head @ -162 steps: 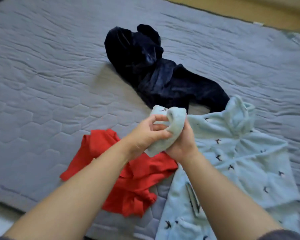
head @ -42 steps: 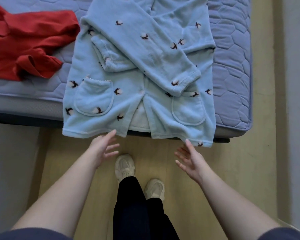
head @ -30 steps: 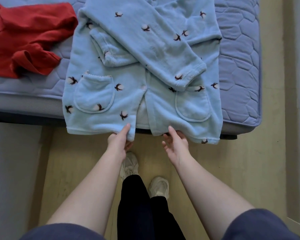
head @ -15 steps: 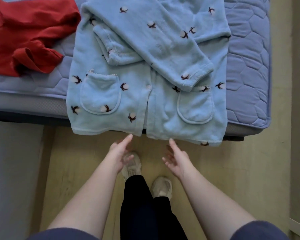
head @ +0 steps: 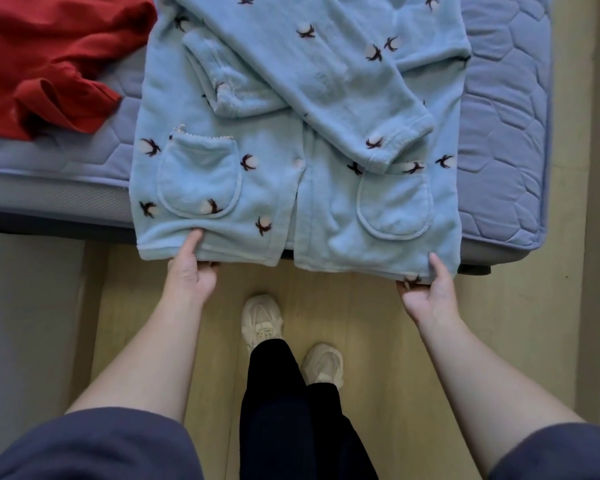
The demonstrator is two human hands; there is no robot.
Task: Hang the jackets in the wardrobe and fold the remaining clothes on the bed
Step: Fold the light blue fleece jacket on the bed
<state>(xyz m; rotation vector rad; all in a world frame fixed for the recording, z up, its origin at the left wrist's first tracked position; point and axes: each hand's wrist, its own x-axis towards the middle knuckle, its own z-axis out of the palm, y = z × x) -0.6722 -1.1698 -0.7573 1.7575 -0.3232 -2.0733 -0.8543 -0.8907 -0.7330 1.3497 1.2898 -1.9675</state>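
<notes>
Now we have the pale blue fleece top (head: 267,174) laid face up on the bed (head: 506,98), close to its near right corner, with the hem hanging past the near edge over the floor (head: 378,323). The fabric looks thick and fuzzy, and it is scattered with small motifs: a pinkish-white puff with dark, wing-like leaves. The front opening runs down the middle and parts slightly at the hem, and at least one pale button shows on it. Both sleeves are folded in across the chest. The longer-showing sleeve (head: 326,74) lies diagonally on top, its ribbed cuff ending just above one pocket, while the other sleeve (head: 229,84) is tucked beneath it with its cuff turned toward the middle. Two rounded patch pockets sit low on the front: one pocket (head: 198,178) with a scalloped top edge above our left hand, and the other pocket (head: 395,206) above our right hand.

Our left hand (head: 191,268) pinches the hem near the top's lower corner on that side, thumb lying on the fleece and the fingers curled underneath. Our right hand (head: 426,292) grips the opposite lower corner the same way, thumb on top. The two hands are well apart, holding the hem spread.

A crumpled red garment (head: 49,64) lies on the bed toward its left side, just beside the blue top. Below, our pale shoes (head: 262,320) stand on the wooden floor
</notes>
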